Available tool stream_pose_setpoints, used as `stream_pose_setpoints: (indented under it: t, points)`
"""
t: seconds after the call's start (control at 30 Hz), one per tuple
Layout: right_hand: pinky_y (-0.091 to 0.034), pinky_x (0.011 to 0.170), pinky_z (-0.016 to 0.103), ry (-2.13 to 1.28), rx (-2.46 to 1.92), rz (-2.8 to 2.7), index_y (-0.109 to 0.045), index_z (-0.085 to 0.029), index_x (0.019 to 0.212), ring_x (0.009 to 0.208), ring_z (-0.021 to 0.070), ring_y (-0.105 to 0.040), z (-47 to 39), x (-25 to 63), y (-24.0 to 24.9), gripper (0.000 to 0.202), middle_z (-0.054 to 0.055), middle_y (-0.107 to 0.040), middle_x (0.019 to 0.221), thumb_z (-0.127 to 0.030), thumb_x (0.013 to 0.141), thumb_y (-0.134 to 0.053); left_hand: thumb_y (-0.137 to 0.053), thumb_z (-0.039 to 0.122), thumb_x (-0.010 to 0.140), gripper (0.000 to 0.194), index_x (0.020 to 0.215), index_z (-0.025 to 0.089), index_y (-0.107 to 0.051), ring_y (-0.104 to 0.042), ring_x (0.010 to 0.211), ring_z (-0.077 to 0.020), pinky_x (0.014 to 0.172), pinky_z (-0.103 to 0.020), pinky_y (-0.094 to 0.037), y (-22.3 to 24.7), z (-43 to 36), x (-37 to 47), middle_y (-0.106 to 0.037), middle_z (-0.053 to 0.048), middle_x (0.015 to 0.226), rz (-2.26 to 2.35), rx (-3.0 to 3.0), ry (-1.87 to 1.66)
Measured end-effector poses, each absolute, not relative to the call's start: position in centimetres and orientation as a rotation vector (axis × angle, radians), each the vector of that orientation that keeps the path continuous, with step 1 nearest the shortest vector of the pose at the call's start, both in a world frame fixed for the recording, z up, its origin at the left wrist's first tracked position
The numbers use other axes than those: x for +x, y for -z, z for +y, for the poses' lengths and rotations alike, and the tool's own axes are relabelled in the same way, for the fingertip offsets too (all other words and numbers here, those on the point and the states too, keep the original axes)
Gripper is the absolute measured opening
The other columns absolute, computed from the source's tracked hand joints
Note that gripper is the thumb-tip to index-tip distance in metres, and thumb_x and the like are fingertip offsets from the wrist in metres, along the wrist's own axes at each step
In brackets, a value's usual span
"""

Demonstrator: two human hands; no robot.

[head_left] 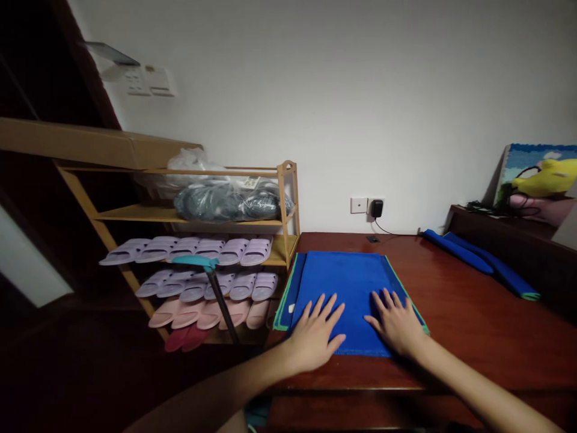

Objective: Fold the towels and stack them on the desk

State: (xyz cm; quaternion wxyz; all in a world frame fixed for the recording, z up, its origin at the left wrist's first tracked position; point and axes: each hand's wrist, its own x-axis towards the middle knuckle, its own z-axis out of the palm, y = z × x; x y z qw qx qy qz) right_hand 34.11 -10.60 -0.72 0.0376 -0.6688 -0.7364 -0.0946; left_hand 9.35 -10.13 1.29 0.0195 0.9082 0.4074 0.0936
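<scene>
A blue cloth (345, 288), folded in layers with green-stitched edges showing at its sides, lies flat on the reddish-brown wooden table (451, 337). A small white tag shows near its left edge. My left hand (315, 334) rests palm down on the cloth's near left part, fingers spread. On the near right part, my right hand (396, 322) also lies flat with its fingers apart. Neither hand grips anything.
Rolled or folded blue cloths (482, 264) lie at the table's back right. A black plug adapter (377, 208) sits in the wall. Left of the table stands a wooden rack (288, 210) with several slippers (220, 249), and a blue-topped pole (220, 294) stands before it.
</scene>
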Motion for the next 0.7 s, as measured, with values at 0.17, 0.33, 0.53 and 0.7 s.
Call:
stream_pose_setpoints:
  t: [0.17,0.33,0.53,0.7]
  points:
    - [-0.036,0.094,0.055,0.454,-2.033,-2.279,-0.041,-0.013,0.141,0.127,0.0406,-0.04,-15.1,32.9,2.4,0.075,0.026,-0.042,0.137,-0.063,0.09,-0.02,-0.026,0.056,0.095,0.057,0.147,0.033,-0.024,-0.012,0.141,-0.0337,0.109,-0.061,-0.015,-0.9,-12.4,8.7,-0.019,-0.003,0.154,1.318,2.795,-0.287]
    - [-0.033,0.097,0.053,0.425,-2.018,-2.301,-0.039,-0.012,0.142,0.128,0.0405,-0.039,-12.4,33.4,1.8,0.077,0.026,-0.041,0.138,-0.065,0.089,-0.018,-0.028,0.057,0.094,0.057,0.146,0.034,-0.027,-0.015,0.141,-0.0331,0.108,-0.061,-0.016,-1.0,-9.9,9.2,-0.022,-0.003,0.154,1.343,2.788,-0.269]
    - [-0.026,0.102,0.052,0.345,-2.059,-2.269,-0.035,-0.015,0.144,0.131,0.0379,-0.035,-8.6,33.6,1.7,0.076,0.024,-0.037,0.142,-0.064,0.089,-0.018,-0.026,0.059,0.094,0.058,0.146,0.033,-0.027,-0.015,0.14,-0.0331,0.108,-0.059,-0.016,-0.5,-6.1,9.6,-0.022,-0.003,0.154,1.376,2.792,-0.275]
    - [-0.013,0.108,0.05,0.269,-2.103,-2.261,-0.03,-0.016,0.146,0.135,0.0356,-0.029,-5.7,33.8,1.7,0.076,0.022,-0.033,0.145,-0.065,0.089,-0.018,-0.023,0.06,0.094,0.059,0.146,0.032,-0.028,-0.016,0.14,-0.0315,0.108,-0.059,-0.015,0.0,-3.0,9.9,-0.023,-0.004,0.153,1.383,2.794,-0.294]
